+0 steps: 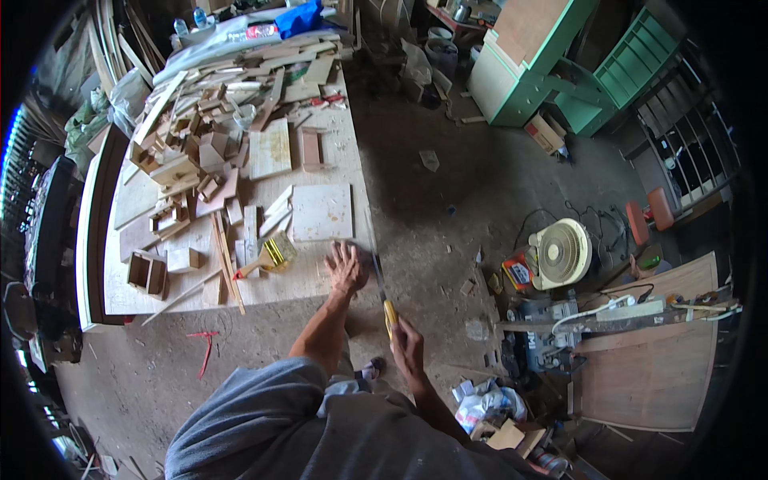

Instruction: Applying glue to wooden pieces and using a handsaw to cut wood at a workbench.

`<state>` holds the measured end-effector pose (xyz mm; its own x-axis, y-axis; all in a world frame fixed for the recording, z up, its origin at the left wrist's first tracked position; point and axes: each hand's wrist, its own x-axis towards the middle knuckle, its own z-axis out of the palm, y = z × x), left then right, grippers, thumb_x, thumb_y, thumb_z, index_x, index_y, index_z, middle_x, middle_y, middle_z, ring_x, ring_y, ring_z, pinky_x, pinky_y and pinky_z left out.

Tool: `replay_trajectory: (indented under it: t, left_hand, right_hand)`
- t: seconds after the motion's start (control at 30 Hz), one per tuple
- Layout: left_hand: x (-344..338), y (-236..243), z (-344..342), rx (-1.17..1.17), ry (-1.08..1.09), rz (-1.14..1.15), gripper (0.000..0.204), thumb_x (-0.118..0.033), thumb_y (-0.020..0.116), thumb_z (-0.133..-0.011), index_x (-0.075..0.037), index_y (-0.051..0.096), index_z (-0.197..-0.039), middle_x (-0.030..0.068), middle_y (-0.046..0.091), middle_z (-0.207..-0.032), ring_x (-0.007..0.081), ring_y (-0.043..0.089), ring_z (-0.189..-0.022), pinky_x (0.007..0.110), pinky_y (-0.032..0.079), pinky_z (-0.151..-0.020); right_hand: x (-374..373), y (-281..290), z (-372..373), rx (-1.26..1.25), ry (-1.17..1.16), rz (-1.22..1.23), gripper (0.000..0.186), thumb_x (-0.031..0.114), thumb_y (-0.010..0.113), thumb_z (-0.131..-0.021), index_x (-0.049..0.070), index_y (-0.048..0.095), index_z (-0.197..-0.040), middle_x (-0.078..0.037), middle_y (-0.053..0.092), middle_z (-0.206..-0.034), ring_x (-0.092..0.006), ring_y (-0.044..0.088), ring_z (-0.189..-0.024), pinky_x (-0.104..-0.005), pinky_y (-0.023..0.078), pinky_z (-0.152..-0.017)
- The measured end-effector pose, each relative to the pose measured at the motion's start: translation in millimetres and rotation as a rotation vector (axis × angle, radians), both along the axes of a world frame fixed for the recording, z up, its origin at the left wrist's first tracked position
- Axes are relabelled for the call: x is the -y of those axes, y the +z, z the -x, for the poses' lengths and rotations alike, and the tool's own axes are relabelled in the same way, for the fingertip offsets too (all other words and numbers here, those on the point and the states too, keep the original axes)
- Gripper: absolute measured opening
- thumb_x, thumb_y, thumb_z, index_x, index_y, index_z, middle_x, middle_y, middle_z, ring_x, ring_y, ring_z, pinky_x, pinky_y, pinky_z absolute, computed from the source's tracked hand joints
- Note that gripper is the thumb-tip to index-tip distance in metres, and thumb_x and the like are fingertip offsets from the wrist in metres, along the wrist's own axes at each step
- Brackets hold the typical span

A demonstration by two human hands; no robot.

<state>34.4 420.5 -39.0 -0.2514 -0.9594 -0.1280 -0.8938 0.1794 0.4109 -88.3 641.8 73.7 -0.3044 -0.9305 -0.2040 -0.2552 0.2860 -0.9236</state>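
My left hand (346,269) lies with its fingers spread on the plywood worktop (324,292) at its right front corner, just below a square pale board (321,212). My right hand (406,342) is closed on the yellow handle of a saw (390,316), whose long, narrow blade (375,260) points away from me alongside the worktop's right edge; whether it touches the wood I cannot tell. Left of my left hand is a wide brush-like tool (272,255) with yellow and black on it. Small wooden boxes (146,272) and loose strips (226,252) surround it.
A heap of offcuts (200,100) covers the back of the worktop. At right stand green cabinets (512,72), a round cream fan (562,252), cables, a machine (544,336) and a leaning plywood panel (640,376). Bags and scraps (492,404) lie beside me on the floor.
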Motion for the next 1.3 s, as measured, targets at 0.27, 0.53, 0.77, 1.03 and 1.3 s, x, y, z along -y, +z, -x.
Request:
replay_trajectory:
  t: [0.27,0.53,0.77,1.03,1.3]
  left_hand:
    - [-0.6,7.3,-0.3,0.016,0.0,0.046,0.063,-0.034,0.051,-0.089,-0.005,0.037,-0.142,0.0206,0.025,-0.155,0.0453,0.014,-0.146,0.071,0.014,-0.11]
    - [-4.5,12.3,1.4,0.043,0.004,0.015,0.065,-0.036,0.053,-0.088,-0.005,0.039,-0.143,0.0205,0.023,-0.157,0.0447,0.01,-0.147,0.069,0.013,-0.111]
    - [-3.6,11.7,-1.5,0.045,0.001,-0.061,0.066,-0.033,0.055,-0.087,-0.005,0.037,-0.144,0.0206,0.021,-0.158,0.0451,0.01,-0.147,0.07,0.012,-0.111]
    - [-1.3,7.0,0.7,0.033,-0.018,-0.05,0.073,-0.039,0.06,-0.087,-0.002,0.033,-0.143,0.0233,0.019,-0.157,0.0464,0.009,-0.147,0.071,0.013,-0.109]
    - [-2.9,10.2,-0.6,0.043,0.006,-0.038,0.067,-0.039,0.053,-0.088,-0.005,0.037,-0.143,0.0223,0.021,-0.157,0.0458,0.01,-0.147,0.07,0.012,-0.111]
  right_hand:
    - [1.3,4.3,0.9,-0.069,0.037,-0.052,0.036,0.021,0.048,-0.102,-0.004,0.059,-0.126,-0.022,0.069,-0.093,-0.027,0.069,-0.082,-0.0348,0.053,-0.07]
    - [12.0,3.1,10.0,-0.024,0.018,-0.05,0.038,0.02,0.052,-0.101,-0.006,0.056,-0.128,-0.024,0.068,-0.093,-0.0255,0.069,-0.085,-0.0331,0.051,-0.07]
    - [-5.4,-2.9,-3.5,-0.137,-0.112,0.254,0.032,0.023,0.051,-0.101,-0.005,0.061,-0.115,-0.019,0.065,-0.081,-0.0244,0.062,-0.069,-0.0354,0.049,-0.063]
    - [-21.9,-27.2,-5.5,-0.138,-0.111,0.312,0.038,0.027,0.05,-0.102,-0.004,0.061,-0.121,-0.02,0.066,-0.086,-0.0251,0.065,-0.074,-0.0345,0.051,-0.064]
    - [-9.9,-4.3,-1.8,-0.046,-0.048,0.092,0.037,0.028,0.049,-0.103,-0.003,0.06,-0.119,-0.011,0.06,-0.082,-0.0163,0.056,-0.07,-0.0297,0.044,-0.06]
